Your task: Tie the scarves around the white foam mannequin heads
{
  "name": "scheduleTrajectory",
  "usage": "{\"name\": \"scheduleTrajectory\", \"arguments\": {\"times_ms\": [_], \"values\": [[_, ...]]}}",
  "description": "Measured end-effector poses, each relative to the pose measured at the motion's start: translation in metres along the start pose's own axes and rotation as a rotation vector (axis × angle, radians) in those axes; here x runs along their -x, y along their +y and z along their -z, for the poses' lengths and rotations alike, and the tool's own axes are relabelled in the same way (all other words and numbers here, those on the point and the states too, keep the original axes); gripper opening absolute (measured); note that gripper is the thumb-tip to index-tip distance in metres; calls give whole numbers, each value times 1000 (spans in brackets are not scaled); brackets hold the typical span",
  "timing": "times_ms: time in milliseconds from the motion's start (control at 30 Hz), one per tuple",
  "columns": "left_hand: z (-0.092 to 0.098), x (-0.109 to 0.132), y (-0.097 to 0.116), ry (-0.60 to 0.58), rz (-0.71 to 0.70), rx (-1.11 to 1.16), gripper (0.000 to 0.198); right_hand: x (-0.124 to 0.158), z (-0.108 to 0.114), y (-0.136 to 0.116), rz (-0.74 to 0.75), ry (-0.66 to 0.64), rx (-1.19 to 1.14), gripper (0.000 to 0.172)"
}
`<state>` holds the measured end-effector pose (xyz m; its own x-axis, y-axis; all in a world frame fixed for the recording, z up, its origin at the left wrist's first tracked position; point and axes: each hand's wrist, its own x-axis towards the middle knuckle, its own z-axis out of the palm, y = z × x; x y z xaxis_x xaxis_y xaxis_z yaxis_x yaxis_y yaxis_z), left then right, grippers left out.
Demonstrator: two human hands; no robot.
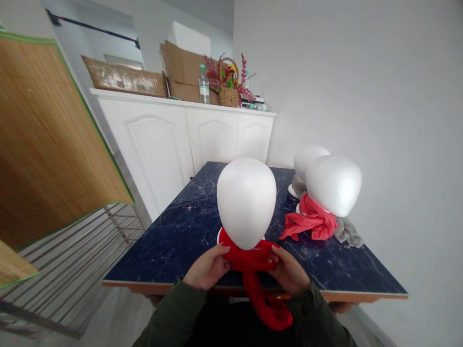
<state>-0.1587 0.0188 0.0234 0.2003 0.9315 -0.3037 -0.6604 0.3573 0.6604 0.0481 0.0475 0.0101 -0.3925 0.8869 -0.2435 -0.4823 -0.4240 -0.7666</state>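
A white mannequin head (247, 200) stands upright on the dark blue marbled table (181, 231), close to its front edge. Around its neck goes a red scarf (249, 258), and one end hangs down over the table edge toward my lap. My left hand (210, 266) pinches the scarf on the left of the neck, thumb on top. On the right, my right hand (288, 270) grips the scarf in the same way. Some of my fingertips are hidden behind the cloth.
At the right of the table stand two more mannequin heads, the nearer (334, 183) wearing a coral scarf (311, 221); grey cloth (349, 232) lies beside it. Behind is a white cabinet (155, 140) bearing boxes, a bottle and a flower basket (228, 96). A metal-railed bed frame (83, 255) stands left.
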Motion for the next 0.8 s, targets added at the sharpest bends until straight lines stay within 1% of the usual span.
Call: {"name": "scheduleTrajectory", "arguments": {"times_ms": [67, 133, 200, 233, 267, 333, 367, 400, 467, 500, 567, 633, 667, 733, 800], "values": [[4, 1, 8, 39, -86, -15, 25, -5, 9, -4, 104, 84, 240, 25], [9, 5, 15, 91, -161, -27, 29, -11, 18, -10, 242, 191, 581, 25], [15, 8, 23, 151, -179, -57, 35, -16, 24, -18, 378, 271, 896, 24], [19, 10, 28, 153, -165, -95, 38, -19, 26, -21, 438, 295, 1015, 24], [24, 10, 32, 127, -141, -165, 43, -21, 28, -24, 490, 312, 1104, 25], [35, 9, 42, 54, -126, -408, 48, -26, 30, -27, 558, 327, 1220, 24], [41, 7, 45, 47, -160, -570, 49, -27, 31, -27, 570, 322, 1252, 22], [46, 5, 47, 77, -227, -746, 47, -29, 30, -25, 572, 308, 1270, 20], [52, -2, 46, 177, -409, -1057, 44, -31, 27, -17, 568, 264, 1278, 13], [52, -5, 42, 203, -493, -1170, 44, -32, 24, -12, 578, 238, 1276, 13], [48, -10, 27, 196, -602, -1319, 47, -34, 15, 0, 618, 189, 1260, 28], [39, -13, 8, 204, -678, -1378, 51, -35, 5, 10, 666, 152, 1206, 40], [33, -13, -2, 213, -707, -1381, 53, -35, 2, 12, 685, 142, 1155, 41], [19, -12, -19, 197, -731, -1340, 57, -31, -1, 9, 717, 141, 1017, 37], [4, -11, -34, 110, -714, -1263, 61, -23, 6, -1, 746, 182, 885, 31]]}}
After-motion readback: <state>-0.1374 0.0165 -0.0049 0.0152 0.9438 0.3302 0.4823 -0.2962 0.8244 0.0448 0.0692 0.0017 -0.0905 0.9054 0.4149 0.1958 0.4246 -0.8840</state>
